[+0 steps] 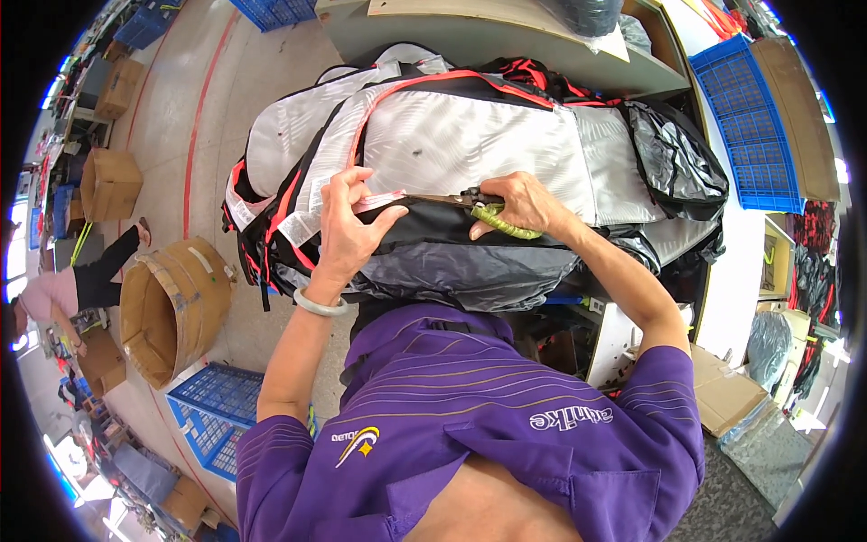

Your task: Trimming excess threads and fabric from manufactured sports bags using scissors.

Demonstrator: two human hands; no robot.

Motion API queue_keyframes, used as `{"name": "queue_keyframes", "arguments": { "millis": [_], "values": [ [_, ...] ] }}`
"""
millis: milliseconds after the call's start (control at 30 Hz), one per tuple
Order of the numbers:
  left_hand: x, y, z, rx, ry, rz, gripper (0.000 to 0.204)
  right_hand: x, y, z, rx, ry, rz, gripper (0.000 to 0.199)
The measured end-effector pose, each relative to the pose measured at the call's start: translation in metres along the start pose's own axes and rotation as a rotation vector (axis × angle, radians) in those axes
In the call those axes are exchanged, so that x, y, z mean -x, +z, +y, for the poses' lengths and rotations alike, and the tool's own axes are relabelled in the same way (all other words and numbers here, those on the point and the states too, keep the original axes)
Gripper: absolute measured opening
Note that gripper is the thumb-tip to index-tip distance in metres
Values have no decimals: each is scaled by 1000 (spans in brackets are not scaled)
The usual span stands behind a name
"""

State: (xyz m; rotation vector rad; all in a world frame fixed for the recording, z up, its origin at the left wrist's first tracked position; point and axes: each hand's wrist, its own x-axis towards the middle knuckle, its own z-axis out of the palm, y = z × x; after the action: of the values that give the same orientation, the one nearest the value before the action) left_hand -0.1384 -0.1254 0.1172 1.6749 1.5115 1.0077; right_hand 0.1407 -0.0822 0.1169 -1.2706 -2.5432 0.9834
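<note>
A large light-grey and black bag with bright red trim (470, 144) lies across the work surface in front of me. My right hand (524, 203) is closed around a pair of scissors (442, 198), its handle wrapped in yellow-green material. The blades point left toward my left hand (343, 226), along the bag's near edge. Between the thumb and fingers of that hand is a narrow red-and-white strip (384, 199) at the bag's edge; the scissor tips meet it there. Black and shiny dark-grey fabric (452, 266) hangs on my side of the bag.
Blue plastic crates stand at right (745, 126) and lower left (217, 411). A big open cardboard carton (172, 307) sits on the floor at left, with a person in a pink top (50, 307) beyond. Behind the bag is a grey panel (488, 54).
</note>
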Motion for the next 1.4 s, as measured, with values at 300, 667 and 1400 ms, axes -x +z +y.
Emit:
{"name": "queue_keyframes", "arguments": {
  "millis": [300, 667, 1400],
  "values": [
    [3, -6, -4, -9, 92, -28, 64, -13, 5, -5, -9, -85, 38, 66],
    [5, -7, 1, 71, 57, -43, 72, -8, 10, 0, -140, 40, 220, 60],
    [10, 1, -22, -707, 540, -368, 114, 89, 34, 46, -798, 600, 1299, 36]
  ]
}}
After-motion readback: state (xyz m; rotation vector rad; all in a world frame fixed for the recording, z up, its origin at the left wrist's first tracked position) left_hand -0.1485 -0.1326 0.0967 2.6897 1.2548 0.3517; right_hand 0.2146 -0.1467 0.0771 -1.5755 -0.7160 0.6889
